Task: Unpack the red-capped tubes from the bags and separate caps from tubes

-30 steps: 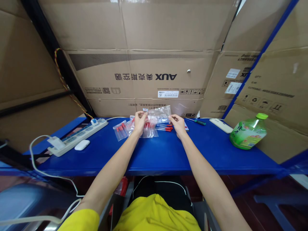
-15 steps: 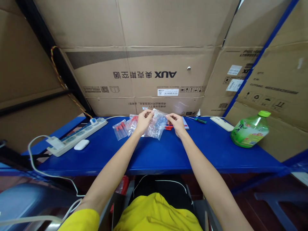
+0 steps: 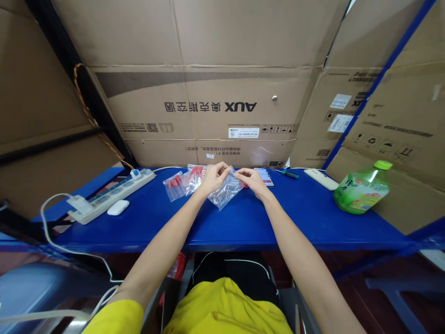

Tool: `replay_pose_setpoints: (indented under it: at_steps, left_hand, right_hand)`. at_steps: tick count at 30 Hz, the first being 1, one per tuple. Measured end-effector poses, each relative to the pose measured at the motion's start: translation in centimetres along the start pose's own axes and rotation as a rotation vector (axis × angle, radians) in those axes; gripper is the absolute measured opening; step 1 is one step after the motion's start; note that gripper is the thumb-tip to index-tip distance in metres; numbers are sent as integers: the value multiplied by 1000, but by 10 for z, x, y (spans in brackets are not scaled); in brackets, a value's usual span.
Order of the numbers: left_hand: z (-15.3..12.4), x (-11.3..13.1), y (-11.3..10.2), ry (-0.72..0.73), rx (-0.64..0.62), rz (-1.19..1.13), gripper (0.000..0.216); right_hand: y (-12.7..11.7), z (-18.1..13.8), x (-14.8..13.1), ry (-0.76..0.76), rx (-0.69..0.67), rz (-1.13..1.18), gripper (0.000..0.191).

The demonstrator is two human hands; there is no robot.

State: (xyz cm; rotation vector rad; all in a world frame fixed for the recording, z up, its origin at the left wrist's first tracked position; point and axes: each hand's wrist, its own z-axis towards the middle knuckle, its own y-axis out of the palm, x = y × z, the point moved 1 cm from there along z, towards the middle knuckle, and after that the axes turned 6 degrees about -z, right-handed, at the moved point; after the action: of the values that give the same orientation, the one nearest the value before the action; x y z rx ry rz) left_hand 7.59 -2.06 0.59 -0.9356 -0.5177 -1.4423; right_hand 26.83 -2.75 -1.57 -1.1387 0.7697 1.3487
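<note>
My left hand [image 3: 214,178] pinches the upper edge of a clear plastic bag [image 3: 224,194]. At the bag's other upper corner, the fingertips of my right hand [image 3: 252,181] are closed on it too. The bag hangs creased between both hands, just over the blue table. To the left lie more clear bags [image 3: 174,186] with red pieces inside, partly behind my left hand. A bit of red shows beside my right fingers, mostly covered. Behind my right hand rests a phone [image 3: 264,176] with a lit screen.
On the blue table [image 3: 222,232], a power strip [image 3: 113,192] and a white earbud case [image 3: 118,207] lie left. A green screwdriver [image 3: 289,174], a white oblong device [image 3: 320,179] and a green bottle [image 3: 362,189] are right. Cardboard [image 3: 215,88] walls the back.
My hands have come closer together, and the bag between them has turned, its lower corner hanging nearer me. More of the phone shows; the red pieces by my right hand are more covered.
</note>
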Motion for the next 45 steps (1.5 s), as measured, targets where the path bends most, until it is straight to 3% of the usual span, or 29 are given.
replay_pose_setpoints:
  at_steps: [4, 13, 23, 30, 40, 45]
  left_hand:
    - [-1, -2, 4, 0, -65, 25, 27]
    - [-1, -2, 1, 26, -157, 0, 28]
    - [-1, -7, 1, -53, -179, -47, 30]
    - [1, -7, -1, 47, -138, 21, 30]
    - [1, -7, -5, -59, -196, -85, 27]
    - [4, -12, -11, -122, -207, -151, 30]
  right_hand:
    - [0, -1, 4, -12, -56, -36, 46]
    - [5, -3, -4, -6, -43, -49, 47]
    - [6, -3, -2, -7, -27, -66, 45]
    - [3, -1, -1, -4, -39, -66, 47]
    - [3, -2, -2, -50, -46, -86, 49]
    - [9, -3, -3, -11, -86, 37, 49]
